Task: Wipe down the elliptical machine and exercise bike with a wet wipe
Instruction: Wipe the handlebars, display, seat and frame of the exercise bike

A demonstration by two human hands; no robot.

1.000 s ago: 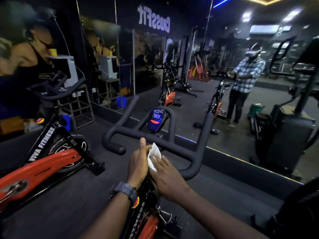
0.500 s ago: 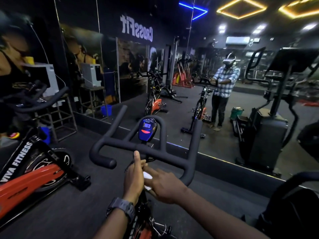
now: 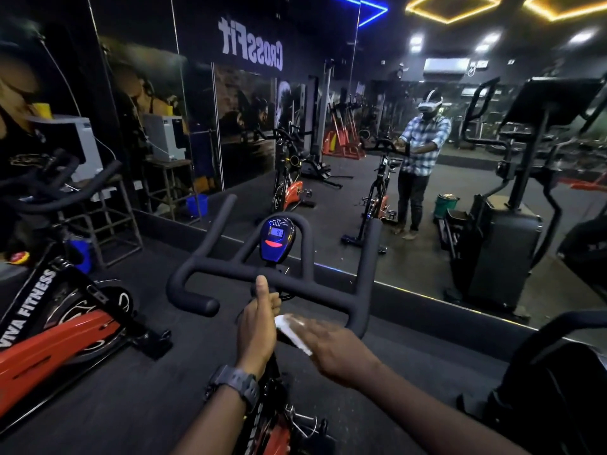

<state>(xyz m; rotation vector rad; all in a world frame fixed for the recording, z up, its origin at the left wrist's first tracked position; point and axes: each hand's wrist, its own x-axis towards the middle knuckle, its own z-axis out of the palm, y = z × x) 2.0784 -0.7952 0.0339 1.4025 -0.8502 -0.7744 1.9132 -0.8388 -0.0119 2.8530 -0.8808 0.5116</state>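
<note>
The exercise bike's black handlebar [image 3: 230, 269] stands straight ahead, with a blue console [image 3: 276, 237] at its centre. My left hand [image 3: 258, 326] grips the handlebar stem just below the bar, thumb pointing up. My right hand [image 3: 331, 348] is blurred and holds a white wet wipe [image 3: 290, 330] against the stem, right beside the left hand. The bike's red and black frame [image 3: 272, 431] shows below my arms. The elliptical machine [image 3: 558, 382] is a dark shape at the right edge.
A wall mirror [image 3: 328, 152] runs across the front and reflects me, the bikes and the elliptical. A second red and black bike [image 3: 56, 326] stands to the left. A metal stand [image 3: 108, 221] with a grey box sits at the back left.
My right hand has slid with the wipe down from the handlebar's centre to the stem. The view has tilted upward, and my left hand keeps its hold.
</note>
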